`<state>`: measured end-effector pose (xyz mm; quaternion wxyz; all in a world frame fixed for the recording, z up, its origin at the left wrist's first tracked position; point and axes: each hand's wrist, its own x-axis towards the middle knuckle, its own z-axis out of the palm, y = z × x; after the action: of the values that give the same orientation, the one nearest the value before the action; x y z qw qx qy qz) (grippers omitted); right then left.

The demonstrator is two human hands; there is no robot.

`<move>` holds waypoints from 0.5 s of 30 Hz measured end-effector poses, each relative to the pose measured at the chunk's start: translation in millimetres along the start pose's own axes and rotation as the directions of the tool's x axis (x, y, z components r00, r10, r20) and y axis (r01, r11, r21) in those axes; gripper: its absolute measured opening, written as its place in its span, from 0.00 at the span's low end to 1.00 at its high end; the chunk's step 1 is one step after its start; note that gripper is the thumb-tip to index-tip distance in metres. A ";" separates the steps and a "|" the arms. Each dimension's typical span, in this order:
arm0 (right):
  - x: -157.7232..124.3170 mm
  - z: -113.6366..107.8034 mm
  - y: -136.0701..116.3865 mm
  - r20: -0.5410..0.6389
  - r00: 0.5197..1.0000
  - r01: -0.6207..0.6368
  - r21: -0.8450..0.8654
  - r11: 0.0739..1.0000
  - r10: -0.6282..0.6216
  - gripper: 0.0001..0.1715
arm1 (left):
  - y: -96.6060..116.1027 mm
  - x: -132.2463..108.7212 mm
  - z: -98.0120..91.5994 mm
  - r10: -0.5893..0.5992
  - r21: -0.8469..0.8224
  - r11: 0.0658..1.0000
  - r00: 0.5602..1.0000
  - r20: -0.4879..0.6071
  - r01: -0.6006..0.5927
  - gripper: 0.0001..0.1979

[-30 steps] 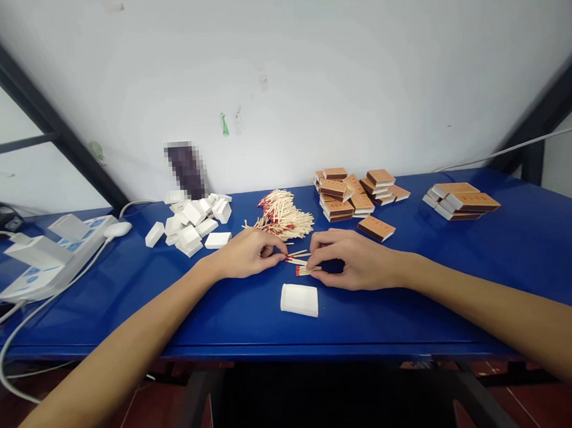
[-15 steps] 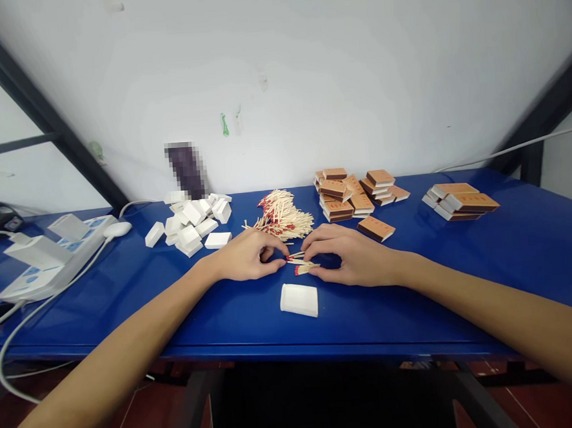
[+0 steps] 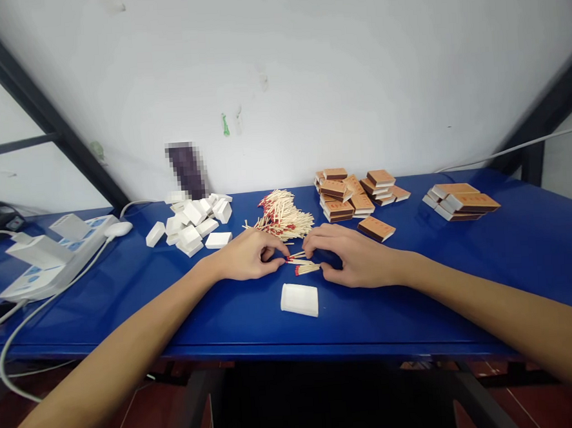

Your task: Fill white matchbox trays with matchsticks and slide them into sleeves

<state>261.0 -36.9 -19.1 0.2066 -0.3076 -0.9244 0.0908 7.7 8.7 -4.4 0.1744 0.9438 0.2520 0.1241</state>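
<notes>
Several loose matches with red heads lie on the blue table between my hands. Thumb and fingertip of my left hand come together at the red heads of the upper ones. My right hand is at the plain ends, its thumb and index finger spread apart. Below these, a small bundle of matches rests on the tabletop, close to the right thumb. Nearer the front edge lies a white matchbox tray. Behind my hands is a large heap of matches.
White matchbox trays are piled at the back left, beside a power strip with plugs and cables. Brown matchboxes are stacked at the back right, and another stack of matchboxes stands farther right. One matchbox lies behind my right hand.
My right thumb has drawn back to the right, away from the small bundle of matches, widening the gap to the index finger. My left hand has hardly moved.
</notes>
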 end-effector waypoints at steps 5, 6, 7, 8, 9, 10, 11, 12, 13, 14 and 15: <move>0.0 0.4 -0.3 0.008 1.000 -0.002 0.003 1.000 0.002 0.16 | 0.0 1.1 1.5 0.019 -0.002 1.000 1.000 -0.008 -0.019 0.10; 0.1 0.5 -0.2 0.008 1.000 -0.003 0.008 1.000 0.003 0.16 | 0.0 1.4 1.9 0.021 -0.004 1.000 1.000 -0.008 -0.021 0.10; 0.2 0.6 -0.2 0.008 1.000 -0.004 0.013 1.000 0.004 0.16 | 0.1 1.6 2.3 0.023 -0.007 1.000 1.000 -0.009 -0.023 0.10; 0.4 0.7 -0.2 0.008 1.000 -0.005 0.019 1.000 0.005 0.16 | 0.2 1.9 2.8 0.025 -0.011 1.000 1.000 -0.010 -0.025 0.10; 0.6 0.8 -0.3 0.007 1.000 -0.006 0.023 1.000 0.006 0.16 | 0.3 2.2 3.2 0.029 -0.014 0.999 1.000 -0.011 -0.029 0.10; 0.8 0.8 -0.4 0.005 1.000 -0.005 0.028 1.000 0.005 0.16 | 0.5 2.4 3.6 0.035 -0.018 0.999 0.999 -0.012 -0.035 0.10; 0.9 0.8 -0.5 0.004 1.000 -0.003 0.031 1.000 0.003 0.16 | 0.7 2.6 4.0 0.041 -0.021 0.999 0.999 -0.015 -0.042 0.10; 1.0 0.7 -0.5 0.004 1.000 -0.001 0.034 0.999 0.001 0.16 | 1.0 2.7 4.3 0.046 -0.023 0.999 0.999 -0.018 -0.047 0.10; 0.9 0.5 -0.5 0.004 1.000 0.000 0.037 0.999 0.000 0.16 | 1.3 2.8 4.5 0.051 -0.024 0.998 0.998 -0.021 -0.051 0.10; 0.8 0.2 -0.4 0.004 1.000 0.001 0.041 0.999 -0.001 0.16 | 1.7 2.9 4.7 0.053 -0.025 0.998 0.998 -0.022 -0.054 0.10; 0.5 -0.1 -0.2 0.006 1.000 0.001 0.047 0.999 -0.001 0.17 | 2.2 2.9 4.7 0.053 -0.027 0.998 0.998 -0.021 -0.053 0.10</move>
<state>260.5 -36.7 -18.8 0.2111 -0.3019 -0.9227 0.1133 12.6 7.1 -7.3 0.1812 0.9464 0.2269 0.1416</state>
